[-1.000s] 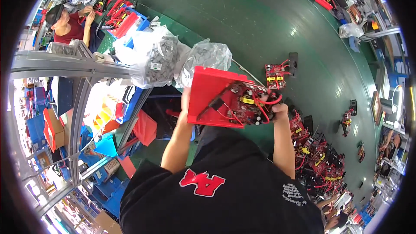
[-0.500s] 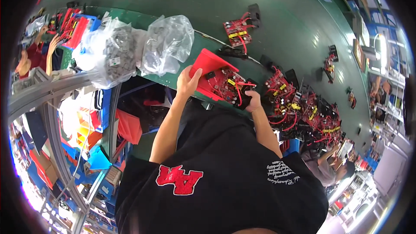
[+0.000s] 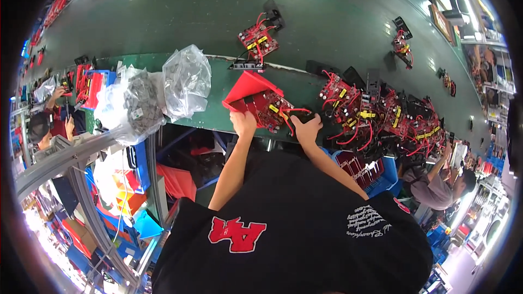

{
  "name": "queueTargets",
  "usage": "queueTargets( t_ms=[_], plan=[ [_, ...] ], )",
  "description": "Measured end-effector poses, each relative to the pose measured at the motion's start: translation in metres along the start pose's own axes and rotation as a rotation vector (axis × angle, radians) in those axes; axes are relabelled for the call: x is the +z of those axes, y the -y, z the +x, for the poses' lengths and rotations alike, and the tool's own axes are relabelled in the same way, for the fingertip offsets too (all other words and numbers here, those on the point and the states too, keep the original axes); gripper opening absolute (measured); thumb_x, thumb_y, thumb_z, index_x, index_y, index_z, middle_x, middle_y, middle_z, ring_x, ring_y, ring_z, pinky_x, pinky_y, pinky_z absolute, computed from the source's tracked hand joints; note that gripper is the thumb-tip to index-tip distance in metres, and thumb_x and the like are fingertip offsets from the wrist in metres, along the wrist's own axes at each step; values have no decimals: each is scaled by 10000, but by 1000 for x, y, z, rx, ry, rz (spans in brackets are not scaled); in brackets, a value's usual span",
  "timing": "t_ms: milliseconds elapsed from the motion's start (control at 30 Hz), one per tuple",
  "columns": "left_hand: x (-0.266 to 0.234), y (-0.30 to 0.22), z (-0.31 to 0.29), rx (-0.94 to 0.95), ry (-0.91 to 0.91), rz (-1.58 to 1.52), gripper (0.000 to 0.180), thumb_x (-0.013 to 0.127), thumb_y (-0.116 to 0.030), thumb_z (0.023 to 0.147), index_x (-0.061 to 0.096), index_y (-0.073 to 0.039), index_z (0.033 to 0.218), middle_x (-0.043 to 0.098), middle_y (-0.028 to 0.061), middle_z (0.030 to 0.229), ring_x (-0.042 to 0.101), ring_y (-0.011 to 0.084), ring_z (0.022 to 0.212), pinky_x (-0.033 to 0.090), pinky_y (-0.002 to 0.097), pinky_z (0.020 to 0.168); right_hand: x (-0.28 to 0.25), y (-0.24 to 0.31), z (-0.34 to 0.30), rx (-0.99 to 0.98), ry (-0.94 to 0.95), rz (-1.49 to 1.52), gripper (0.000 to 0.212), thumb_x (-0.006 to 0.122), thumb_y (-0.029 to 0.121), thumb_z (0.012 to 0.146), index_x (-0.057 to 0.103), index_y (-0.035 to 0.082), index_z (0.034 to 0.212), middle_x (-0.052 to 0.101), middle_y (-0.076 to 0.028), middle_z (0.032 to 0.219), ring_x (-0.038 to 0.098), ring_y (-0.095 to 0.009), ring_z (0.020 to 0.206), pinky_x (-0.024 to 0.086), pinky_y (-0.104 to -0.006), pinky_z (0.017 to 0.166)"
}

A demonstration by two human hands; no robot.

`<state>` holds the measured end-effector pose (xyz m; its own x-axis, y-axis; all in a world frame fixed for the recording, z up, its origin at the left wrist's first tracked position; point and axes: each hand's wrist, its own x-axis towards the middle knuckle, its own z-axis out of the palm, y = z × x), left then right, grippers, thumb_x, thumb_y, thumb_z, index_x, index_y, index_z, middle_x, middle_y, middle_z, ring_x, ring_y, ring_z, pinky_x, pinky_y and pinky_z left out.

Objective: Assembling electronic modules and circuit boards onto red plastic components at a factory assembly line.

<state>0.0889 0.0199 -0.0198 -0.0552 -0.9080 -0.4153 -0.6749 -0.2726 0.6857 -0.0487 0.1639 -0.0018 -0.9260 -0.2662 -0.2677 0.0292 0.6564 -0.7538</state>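
A red open housing tilts up at the near edge of the green bench, in front of my body. A red circuit board with a yellow component and red wires lies against it, partly inside. My left hand is closed on the near left edge of the housing, with some fingers hidden behind it. At the board's right end, my right hand pinches a black end piece where the red wires run. Its thumb and forefinger show; the other fingers are hidden.
Heaped wired circuit boards lie to the right, and another board lies beyond the housing. Clear plastic bags sit at left. A blue crate holds boards below the bench edge. A co-worker is at right, others at far left.
My view has shifted. The board sits deeper against the red housing, my left hand has slid from its upper left side to the near edge, and my right hand's fingers have changed position.
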Motion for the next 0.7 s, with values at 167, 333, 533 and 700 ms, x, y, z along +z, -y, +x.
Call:
queueTargets(
  t_ms=[167,333,533,700],
  plan=[
    [6,-20,4,-348,-355,216,431,542,-306,886,506,76,1081,534,288,1066,562,450,1014,479,507,874,31,112,5,-799,29,-242,513,688,353,827,537,-2,1167,559,-245,1167,524,-422,1105,412,-512,939],
    [42,-51,22,-543,-724,353,326,585,-326,913,526,-13,981,547,183,976,583,361,909,502,452,736,112,149,46,-505,194,-629,684,520,595,898,558,-33,1165,583,-247,1106,597,-406,1038,508,-477,864],
    [23,-20,18,-409,-683,382,559,573,-482,910,499,27,1130,543,227,1122,546,397,1059,432,522,932,133,147,45,-479,421,-789,660,498,610,908,591,-15,1097,604,-194,1063,631,-353,977,549,-434,796],
    [-14,-34,36,-667,-466,411,983,377,-725,887,231,44,1481,194,345,1519,196,524,1405,214,663,1089,132,148,48,-411,588,-730,638,501,601,911,585,17,1154,577,-228,1151,579,-417,1090,488,-533,890]
  ],
)
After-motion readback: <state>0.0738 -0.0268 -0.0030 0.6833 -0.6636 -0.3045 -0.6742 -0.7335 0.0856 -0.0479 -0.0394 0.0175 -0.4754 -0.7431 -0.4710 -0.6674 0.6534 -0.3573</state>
